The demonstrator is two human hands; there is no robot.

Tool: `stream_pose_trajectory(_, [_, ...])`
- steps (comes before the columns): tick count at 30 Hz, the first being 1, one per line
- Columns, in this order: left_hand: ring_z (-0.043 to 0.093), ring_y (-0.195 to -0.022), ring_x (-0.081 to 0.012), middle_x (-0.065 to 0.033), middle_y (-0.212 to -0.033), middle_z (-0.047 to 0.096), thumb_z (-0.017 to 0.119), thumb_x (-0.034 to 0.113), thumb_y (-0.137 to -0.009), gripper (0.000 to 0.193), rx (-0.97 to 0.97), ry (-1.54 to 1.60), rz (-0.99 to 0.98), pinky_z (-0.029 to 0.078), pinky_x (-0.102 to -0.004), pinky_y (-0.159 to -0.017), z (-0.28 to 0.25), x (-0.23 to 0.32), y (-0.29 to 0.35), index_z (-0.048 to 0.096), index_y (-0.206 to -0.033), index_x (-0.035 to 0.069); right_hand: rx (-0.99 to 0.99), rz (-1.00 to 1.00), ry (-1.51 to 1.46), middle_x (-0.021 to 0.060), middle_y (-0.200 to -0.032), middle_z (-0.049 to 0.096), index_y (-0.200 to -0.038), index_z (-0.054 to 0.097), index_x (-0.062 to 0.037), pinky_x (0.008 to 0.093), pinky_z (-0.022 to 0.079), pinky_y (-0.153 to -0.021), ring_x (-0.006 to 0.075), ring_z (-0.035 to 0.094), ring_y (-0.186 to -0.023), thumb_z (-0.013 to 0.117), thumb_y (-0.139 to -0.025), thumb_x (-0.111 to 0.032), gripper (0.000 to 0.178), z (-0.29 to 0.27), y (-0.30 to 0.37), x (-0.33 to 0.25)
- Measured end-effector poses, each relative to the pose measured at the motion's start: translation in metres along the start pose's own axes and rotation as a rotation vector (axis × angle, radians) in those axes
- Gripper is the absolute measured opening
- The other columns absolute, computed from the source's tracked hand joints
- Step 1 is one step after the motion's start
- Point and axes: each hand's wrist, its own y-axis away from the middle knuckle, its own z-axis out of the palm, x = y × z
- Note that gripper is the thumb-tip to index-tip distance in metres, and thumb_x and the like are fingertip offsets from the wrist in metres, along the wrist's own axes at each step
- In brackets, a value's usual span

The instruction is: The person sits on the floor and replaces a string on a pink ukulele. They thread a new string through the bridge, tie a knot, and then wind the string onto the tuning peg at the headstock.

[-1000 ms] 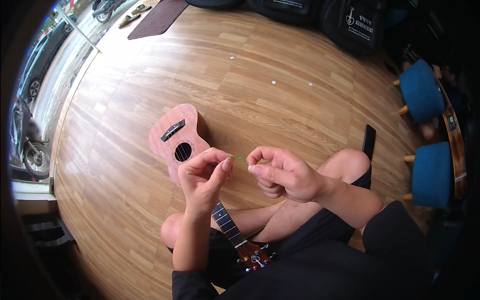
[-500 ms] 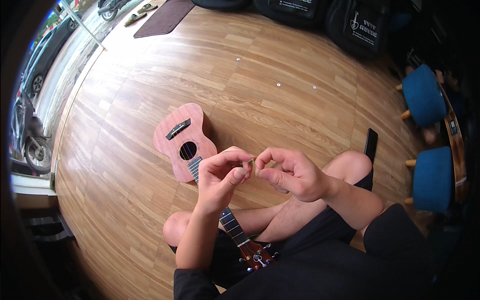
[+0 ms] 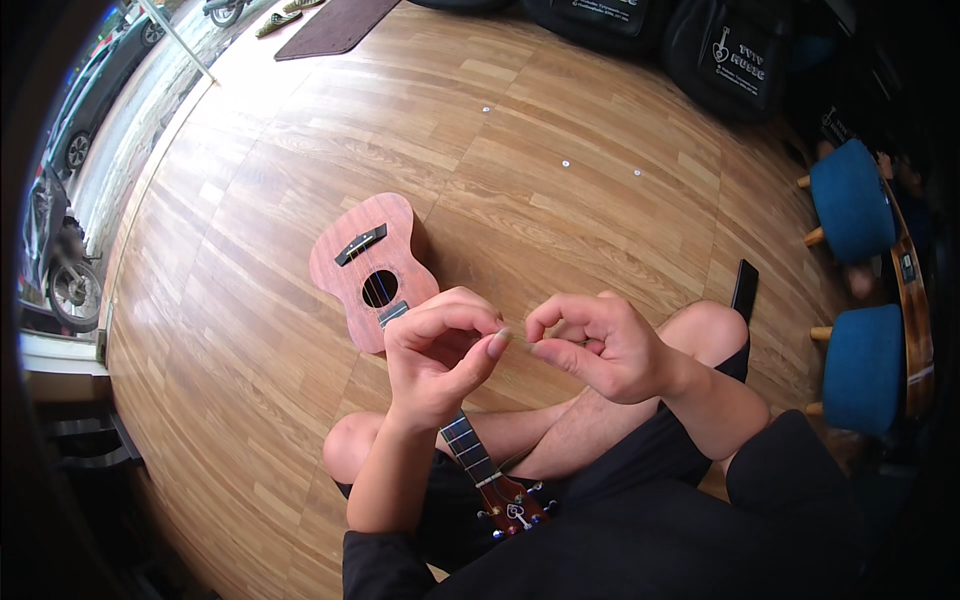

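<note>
Your left hand (image 3: pixel 435 362) overlapped the neck (image 3: pixel 470 450) of the ukulele (image 3: pixel 368 266), thumb and index tips in a narrow pinch. Your right hand (image 3: pixel 615 350) was right of the ukulele's neck, thumb and index also narrow, tips facing the left ones across a small gap. Anything thin at the tips was too faint to make out; can't tell what either pinch held. Ukulele lay face up, body and soundhole (image 3: pixel 380 289) beyond and left of your left fingertips, part of its neck hidden behind that hand, headstock (image 3: pixel 514 507) nearest you. Black slab (image 3: pixel 743 291) lay well right of the ukulele, blue stools (image 3: pixel 852 200) farther right.
</note>
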Motion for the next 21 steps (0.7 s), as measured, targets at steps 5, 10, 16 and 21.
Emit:
stream_pose_trajectory(5, [0.062,-0.079,-0.0144,-0.0105,-0.089,0.068,0.075,-0.007,-0.084,0.007,-0.061,-0.145,0.101,0.047,-0.025,-0.068,0.006,-0.001,-0.006,0.072,-0.09,-0.005,0.105,-0.152,-0.082,-0.0021,-0.07,0.058,-0.106,0.065,-0.0007,0.0207,0.035,-0.053,0.0012,0.045,-0.06,0.067,-0.099,-0.011,0.013,0.014,-0.006,0.02])
stream_pose_trajectory(10, [0.061,-0.078,-0.0144,-0.0108,-0.087,0.068,0.077,-0.005,-0.084,0.006,-0.005,-0.068,0.04,0.046,-0.025,-0.068,0.001,-0.004,-0.003,0.073,-0.089,-0.005,0.221,0.005,-0.046,-0.0021,-0.073,0.062,-0.104,0.066,0.0004,0.019,0.039,-0.055,-0.0002,0.049,-0.063,0.067,-0.099,-0.011,0.012,0.011,0.002,0.005])
stream_pose_trajectory(16, [0.06,-0.077,-0.0146,-0.0099,-0.085,0.066,0.074,-0.004,-0.086,0.003,0.009,0.0,-0.006,0.046,-0.0254,-0.068,0.003,-0.002,-0.002,0.071,-0.086,-0.005,0.268,-0.099,0.014,-0.0053,-0.067,0.054,-0.103,0.067,0.0007,0.02,0.033,-0.05,-0.0012,0.042,-0.058,0.066,-0.099,-0.008,0.01,0.012,0.002,0.005])
stream_pose_trajectory(21, [0.059,-0.077,-0.0164,-0.0099,-0.083,0.065,0.075,-0.004,-0.083,0.007,0.046,-0.08,0.088,0.045,-0.0265,-0.068,0.008,-0.001,0.0,0.068,-0.082,-0.005,0.216,-0.009,-0.074,-0.0087,-0.072,0.049,-0.11,0.064,0.0022,0.0181,0.028,-0.053,-0.0017,0.037,-0.061,0.061,-0.101,-0.005,0.012,0.015,0.006,-0.001])
